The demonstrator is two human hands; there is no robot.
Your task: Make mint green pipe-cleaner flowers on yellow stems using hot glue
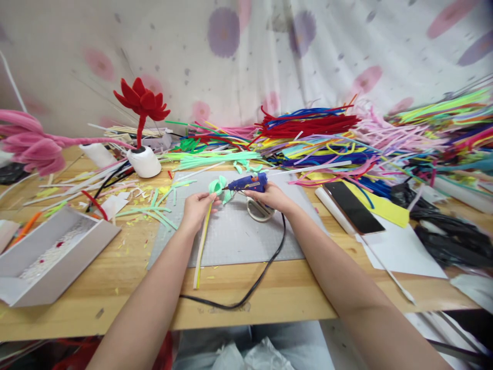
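Pinches green flower (217, 185) between left hand's (197, 209) fingertips above mat (239, 236); grips glue gun (248, 182) in right hand (269, 196), curled closed (nozzle (227, 188) at green flower). Note white beads (49, 253), red specks (59, 244) in box (75, 264); red flower (141, 100) in white pot (145, 163).

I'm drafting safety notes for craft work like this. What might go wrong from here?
Burn: the left hand pinches the mint-green piece close to the tip of the blue glue gun, so if the tip is hot, a small slip might burn the fingertips.

Snag: the black cord loops across the table to the left forearm; an arm movement could catch it and perhaps jolt the right hand.
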